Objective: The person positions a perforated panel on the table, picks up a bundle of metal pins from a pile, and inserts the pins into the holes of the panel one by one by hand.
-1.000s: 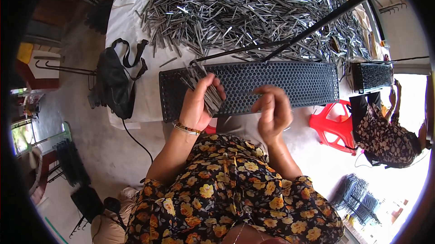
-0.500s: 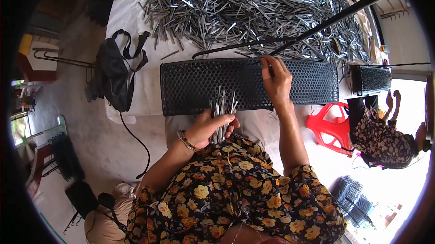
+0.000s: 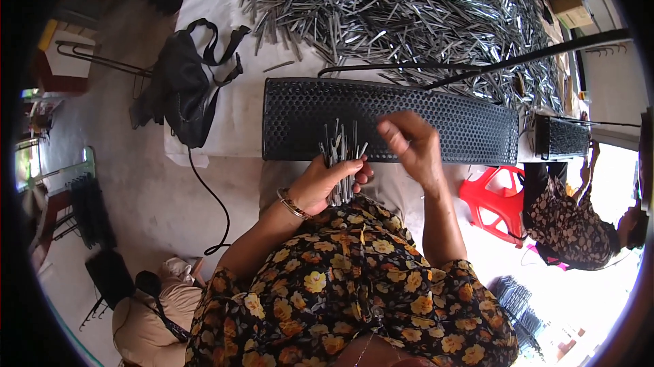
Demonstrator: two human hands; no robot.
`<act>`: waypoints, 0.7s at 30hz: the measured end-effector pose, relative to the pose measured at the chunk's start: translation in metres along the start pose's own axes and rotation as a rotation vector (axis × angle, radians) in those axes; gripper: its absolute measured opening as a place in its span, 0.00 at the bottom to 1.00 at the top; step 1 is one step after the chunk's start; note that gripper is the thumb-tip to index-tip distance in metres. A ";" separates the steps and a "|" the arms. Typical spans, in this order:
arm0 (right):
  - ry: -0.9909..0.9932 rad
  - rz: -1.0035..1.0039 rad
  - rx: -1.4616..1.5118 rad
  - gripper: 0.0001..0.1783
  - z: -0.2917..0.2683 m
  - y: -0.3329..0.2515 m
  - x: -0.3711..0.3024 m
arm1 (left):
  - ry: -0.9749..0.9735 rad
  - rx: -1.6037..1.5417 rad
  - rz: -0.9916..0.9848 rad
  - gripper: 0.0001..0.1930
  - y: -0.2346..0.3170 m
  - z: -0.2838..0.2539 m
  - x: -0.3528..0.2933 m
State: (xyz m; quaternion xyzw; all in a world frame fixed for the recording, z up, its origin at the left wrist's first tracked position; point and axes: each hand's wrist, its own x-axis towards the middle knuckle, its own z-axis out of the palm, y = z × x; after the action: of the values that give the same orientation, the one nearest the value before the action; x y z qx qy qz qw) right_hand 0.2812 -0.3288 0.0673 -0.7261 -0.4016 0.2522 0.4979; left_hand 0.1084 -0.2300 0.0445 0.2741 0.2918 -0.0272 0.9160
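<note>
Gripping a bundle of thin metal rods (image 3: 339, 162) upright, the left hand (image 3: 325, 183) is closed around them at the near edge of the black perforated tray (image 3: 300, 118). Just to its right, the right hand (image 3: 412, 149) hovers over the tray with fingertips pinched together; whether they hold a rod cannot be told. Beyond both hands, a heap of rods (image 3: 409, 12) covers the counter (image 3: 225, 19), and a black bag (image 3: 184, 91) lies left of the tray.

Black floral dress, beaded wrist bracelet (image 3: 291, 205)
</note>
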 end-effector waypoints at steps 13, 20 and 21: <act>-0.028 0.201 0.299 0.09 0.057 -0.033 0.021 | 0.101 -0.086 0.121 0.15 0.022 -0.028 -0.037; 0.007 -0.240 -0.033 0.07 0.120 -0.044 0.078 | 0.120 -0.085 0.169 0.17 0.024 -0.061 -0.058; 0.018 -0.295 -0.054 0.08 0.127 -0.044 0.084 | 0.132 -0.101 0.173 0.17 0.024 -0.062 -0.060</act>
State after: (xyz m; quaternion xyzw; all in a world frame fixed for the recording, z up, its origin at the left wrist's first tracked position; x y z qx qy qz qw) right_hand 0.2155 -0.1852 0.0628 -0.6745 -0.5059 0.1591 0.5135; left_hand 0.0316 -0.1842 0.0472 0.2528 0.3276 0.0847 0.9064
